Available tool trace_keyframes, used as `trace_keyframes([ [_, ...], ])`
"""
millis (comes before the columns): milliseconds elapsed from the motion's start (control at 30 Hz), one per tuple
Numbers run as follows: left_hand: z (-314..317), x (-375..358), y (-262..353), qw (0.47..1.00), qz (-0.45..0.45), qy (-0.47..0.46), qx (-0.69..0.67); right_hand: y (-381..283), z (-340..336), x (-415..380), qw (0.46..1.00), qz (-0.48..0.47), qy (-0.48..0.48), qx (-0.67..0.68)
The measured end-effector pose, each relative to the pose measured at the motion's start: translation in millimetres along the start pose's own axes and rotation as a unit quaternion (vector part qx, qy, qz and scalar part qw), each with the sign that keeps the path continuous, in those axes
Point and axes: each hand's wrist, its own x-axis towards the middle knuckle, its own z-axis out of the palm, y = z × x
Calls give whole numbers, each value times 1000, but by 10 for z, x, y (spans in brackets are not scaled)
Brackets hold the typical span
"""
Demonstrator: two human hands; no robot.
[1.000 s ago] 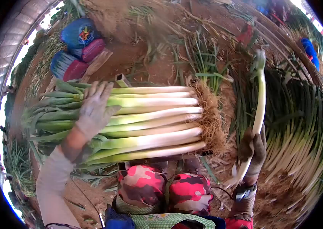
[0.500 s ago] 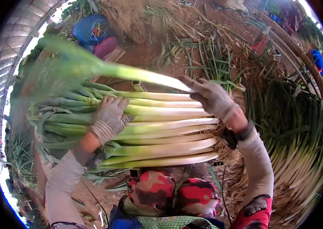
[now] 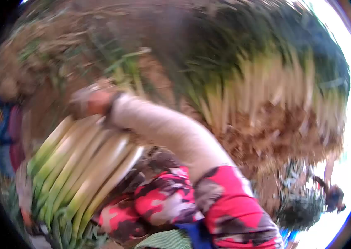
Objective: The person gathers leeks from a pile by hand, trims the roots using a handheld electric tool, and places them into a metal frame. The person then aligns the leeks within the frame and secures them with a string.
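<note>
Several large green onions (image 3: 82, 166) lie side by side in a row at the lower left, white ends toward the top and green leaves toward the bottom. My right hand (image 3: 85, 101), in a grey glove, is at their white ends. It is smeared by motion, and its fingers cannot be made out. At the far left edge, my left hand (image 3: 24, 189), also gloved, is beside the green part of the row. Its fingers are too blurred to read.
A large heap of green onions (image 3: 262, 83) with rooty ends stands at the right. Loose leaves and a few onions (image 3: 127, 68) lie on the soil beyond my right hand. Blue and pink bundles (image 3: 13, 124) are at far left. A person (image 3: 334, 198) is at far right.
My view has swung to the right, bringing the heap toward the middle. The onion that was raised at my right hand no longer shows in the air.
</note>
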Motion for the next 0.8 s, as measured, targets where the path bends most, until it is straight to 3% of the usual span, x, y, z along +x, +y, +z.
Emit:
trace_keyframes([
  [33, 28, 18, -65, 1000, -16, -22, 8, -460, -447, 216, 995, 61, -68, -35],
  [100, -107, -60, 261, 999, -35, -18, -36, -645, -573, 155, 989, 120, -67, -59],
  [200, 167, 6, -287, 997, -51, 3, 59, -1265, -1295, -17, 978, 162, 40, -127],
  [267, 209, 18, -409, 996, -32, 16, 82, -1150, -1520, -663, 965, 164, 194, -69],
  [300, 208, 13, -443, 995, -23, 20, 94, -1027, -1574, -1090, 942, 220, 228, 107],
  [367, 200, -5, -484, 998, -26, 33, 54, -753, -1539, -2226, 889, 414, 169, -97],
  [433, 136, -26, -363, 998, -23, 33, 39, -238, -1244, -3596, 775, 569, 15, -275],
  [467, -13, -76, -78, 998, -19, 25, 46, -393, -1364, -4080, 714, 644, -47, -271],
  [500, -118, -163, 204, 998, -17, 16, 52, -493, -1307, -4524, 687, 645, -41, -332],
  [567, -199, -396, 752, 999, 4, 20, 29, -799, -1592, -4410, 577, 794, -61, -182],
  [667, 171, -680, 847, 998, -11, 55, 23, -693, -1375, -4493, 570, 780, -34, -256],
  [767, 238, -769, 1132, 991, 9, 108, 76, -529, -1382, -4297, 587, 775, -133, -191],
  [800, 189, -753, 1335, 987, 28, 125, 102, -473, -1437, -4305, 604, 770, -124, -167],
])
